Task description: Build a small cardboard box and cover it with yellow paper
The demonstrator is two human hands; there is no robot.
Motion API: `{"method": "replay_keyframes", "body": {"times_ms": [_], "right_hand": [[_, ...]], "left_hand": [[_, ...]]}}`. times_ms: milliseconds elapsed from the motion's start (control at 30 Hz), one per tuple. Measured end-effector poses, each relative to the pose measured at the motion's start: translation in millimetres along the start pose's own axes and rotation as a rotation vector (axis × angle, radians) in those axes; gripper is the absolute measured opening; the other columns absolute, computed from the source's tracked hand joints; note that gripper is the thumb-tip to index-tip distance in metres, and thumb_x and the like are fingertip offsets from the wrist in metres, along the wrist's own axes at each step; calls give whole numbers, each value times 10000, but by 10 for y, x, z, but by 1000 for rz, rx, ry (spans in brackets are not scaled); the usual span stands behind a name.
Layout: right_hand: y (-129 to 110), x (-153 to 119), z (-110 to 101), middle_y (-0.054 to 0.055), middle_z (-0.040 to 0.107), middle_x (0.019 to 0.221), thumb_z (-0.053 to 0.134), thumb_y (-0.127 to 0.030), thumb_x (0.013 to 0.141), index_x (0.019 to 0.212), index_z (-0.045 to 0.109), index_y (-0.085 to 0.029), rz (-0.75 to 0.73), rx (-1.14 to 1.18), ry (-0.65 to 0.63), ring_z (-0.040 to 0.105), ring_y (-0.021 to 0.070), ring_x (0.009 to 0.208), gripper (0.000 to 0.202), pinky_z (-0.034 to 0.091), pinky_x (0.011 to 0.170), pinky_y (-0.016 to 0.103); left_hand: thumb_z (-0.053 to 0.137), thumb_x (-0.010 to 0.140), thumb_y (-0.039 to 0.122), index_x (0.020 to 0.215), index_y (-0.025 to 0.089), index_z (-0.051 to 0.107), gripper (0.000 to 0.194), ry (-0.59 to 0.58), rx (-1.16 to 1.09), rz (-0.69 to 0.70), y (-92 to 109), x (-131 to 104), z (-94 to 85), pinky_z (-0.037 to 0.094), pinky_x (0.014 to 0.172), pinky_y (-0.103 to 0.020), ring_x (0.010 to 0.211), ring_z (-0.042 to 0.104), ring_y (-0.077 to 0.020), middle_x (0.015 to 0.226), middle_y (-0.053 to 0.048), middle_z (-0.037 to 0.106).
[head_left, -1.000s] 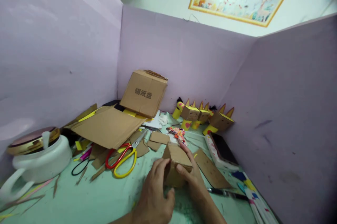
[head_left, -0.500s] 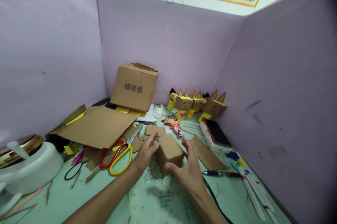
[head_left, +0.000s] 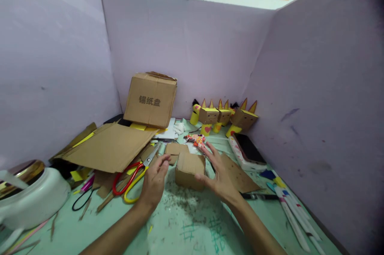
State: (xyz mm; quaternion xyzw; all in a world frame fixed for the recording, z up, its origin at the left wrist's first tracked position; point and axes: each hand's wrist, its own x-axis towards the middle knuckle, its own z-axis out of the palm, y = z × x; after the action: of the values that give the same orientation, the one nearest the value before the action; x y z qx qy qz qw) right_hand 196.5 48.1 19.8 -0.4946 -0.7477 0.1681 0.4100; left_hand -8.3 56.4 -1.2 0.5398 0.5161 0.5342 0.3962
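A small brown cardboard box (head_left: 190, 169) sits on the green tabletop between my two hands. To its left is my left hand (head_left: 154, 181), apart from the box, with loosely curved fingers and nothing in it. My right hand (head_left: 217, 173) is at the box's right side, fingers spread; whether the thumb touches the box I cannot tell. Beyond the box lie flat cardboard pieces (head_left: 177, 149) and a colourful patterned item (head_left: 195, 140). Scissors with one red and one yellow handle (head_left: 136, 177) rest left of my left hand.
Cardboard animal figures (head_left: 210, 116) stand at the back right. A printed carton (head_left: 150, 101) leans at the back above a large cardboard sheet (head_left: 111, 147). A phone (head_left: 249, 149), markers (head_left: 295, 211) and a cardboard piece (head_left: 240, 175) lie right; a white pot (head_left: 39, 195) stands left.
The small box has turned so one side faces me more squarely. My left hand has drawn away to the left, and my right hand has opened and shifted slightly right.
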Motion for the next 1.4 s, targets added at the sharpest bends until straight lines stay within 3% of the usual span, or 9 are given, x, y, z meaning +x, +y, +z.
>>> {"method": "replay_keyframes", "body": {"times_ms": [100, 233, 367, 467, 667, 833, 933, 1200, 1400], "right_hand": [[-262, 78, -22, 169, 321, 1474, 374, -401, 883, 1362, 400, -76, -2, -247, 3, 252, 264, 1375, 579, 183, 1116, 474], [-590, 307, 111, 172, 290, 1479, 289, -415, 923, 1391, 342, -34, 2, -498, -224, 193, 278, 1395, 606, 105, 1130, 492], [-527, 535, 240, 154, 256, 1488, 185, -490, 935, 1411, 298, -57, -12, -521, -433, 196, 276, 1394, 654, 119, 1113, 532], [-406, 582, 297, 149, 274, 1486, 183, -529, 922, 1424, 271, -78, -18, -521, -508, 226, 292, 1384, 681, 133, 1099, 554], [-413, 529, 321, 203, 318, 1460, 263, -570, 895, 1408, 291, -24, 28, -461, -473, 236, 312, 1377, 750, 68, 1107, 546], [-516, 719, -44, 120, 381, 1445, 81, -486, 947, 1382, 377, -108, 69, -300, -447, 322, 220, 1353, 648, 238, 1096, 447], [-622, 871, -165, 119, 305, 1483, 51, -489, 946, 1418, 297, -102, 97, -337, -326, 236, 222, 1386, 659, 191, 1112, 467], [-428, 749, 482, 142, 269, 1490, 148, -490, 946, 1415, 285, -68, -58, -604, -335, 219, 253, 1391, 646, 72, 1109, 535], [-380, 753, 503, 173, 274, 1483, 168, -535, 927, 1411, 292, -50, -31, -628, -339, 250, 286, 1376, 697, 63, 1104, 538]], "left_hand": [[478, 826, 507, 1172, 149, 584, 510, -82, -77, 8, -37, 121, 107, 357, 1016, -437, 1184, 505, -284, 1237, -127, 591], [449, 822, 579, 1239, 114, 531, 630, -196, -196, 20, -131, 162, 236, 323, 1066, -406, 1251, 450, -272, 1324, -138, 528], [463, 834, 541, 1327, 155, 449, 626, -410, -399, 9, -207, 138, 229, 312, 1085, -381, 1305, 383, -255, 1400, -93, 453], [597, 758, 421, 1329, 184, 444, 637, -501, -352, 52, -193, 115, 203, 296, 1094, -384, 1315, 363, -265, 1406, -72, 446], [669, 614, 175, 1279, 172, 460, 697, -451, -164, 126, -88, 80, 272, 329, 1061, -422, 1238, 447, -277, 1268, -82, 567], [712, 529, 96, 1202, 170, 487, 713, -402, -42, 99, -47, 66, 248, 435, 943, -419, 1079, 559, -287, 1166, -78, 614], [754, 501, 103, 1192, 178, 481, 746, -359, -42, 115, -32, 0, 228, 443, 928, -410, 1062, 562, -288, 1162, -85, 610], [768, 507, 178, 1236, 184, 464, 790, -274, 14, 158, 39, -181, 226, 367, 1011, -470, 1187, 476, -348, 1243, -114, 563], [751, 529, 157, 1277, 188, 423, 818, -309, 58, 134, 44, -178, 209, 379, 1007, -462, 1197, 476, -331, 1275, -108, 546]]}}
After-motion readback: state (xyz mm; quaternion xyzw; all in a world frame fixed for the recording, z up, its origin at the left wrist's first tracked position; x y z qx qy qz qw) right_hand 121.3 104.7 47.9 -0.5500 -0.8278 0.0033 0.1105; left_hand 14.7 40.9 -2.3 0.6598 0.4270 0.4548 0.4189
